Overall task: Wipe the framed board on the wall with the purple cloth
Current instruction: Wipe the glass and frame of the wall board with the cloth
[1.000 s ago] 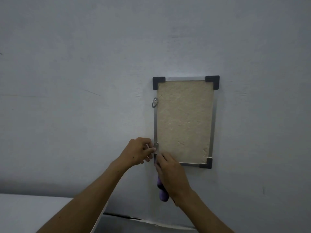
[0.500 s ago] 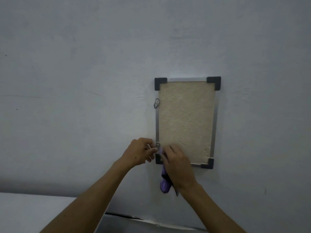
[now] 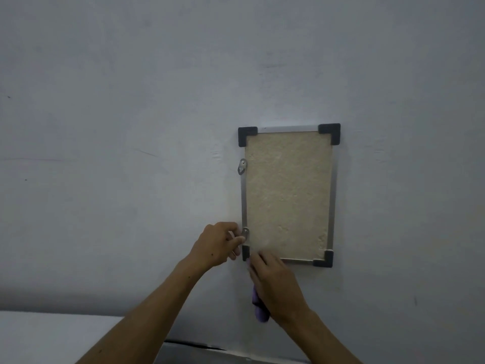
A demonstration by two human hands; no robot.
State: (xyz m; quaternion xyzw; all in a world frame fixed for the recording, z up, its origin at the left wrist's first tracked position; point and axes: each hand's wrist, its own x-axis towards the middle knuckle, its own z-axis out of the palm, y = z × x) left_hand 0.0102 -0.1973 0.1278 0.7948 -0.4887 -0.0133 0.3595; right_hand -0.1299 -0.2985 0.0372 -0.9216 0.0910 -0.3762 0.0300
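A framed board (image 3: 287, 195) hangs on the grey wall: beige textured panel, thin metal frame, black corner caps. My left hand (image 3: 219, 244) pinches the lower metal hanging tab (image 3: 245, 232) on the frame's left edge. My right hand (image 3: 275, 285) lies over the board's bottom left corner and holds the purple cloth (image 3: 259, 310), most of it hidden under the palm, with one end hanging out below the hand.
A second metal tab (image 3: 242, 165) sticks out higher on the frame's left edge. A white surface (image 3: 52, 337) runs along the bottom left, below the wall. The wall (image 3: 131, 127) around the board is plain grey.
My right hand with the cloth slid up onto the board's bottom left corner, then dropped back down slightly. My left hand kept its pinch on the lower tab.
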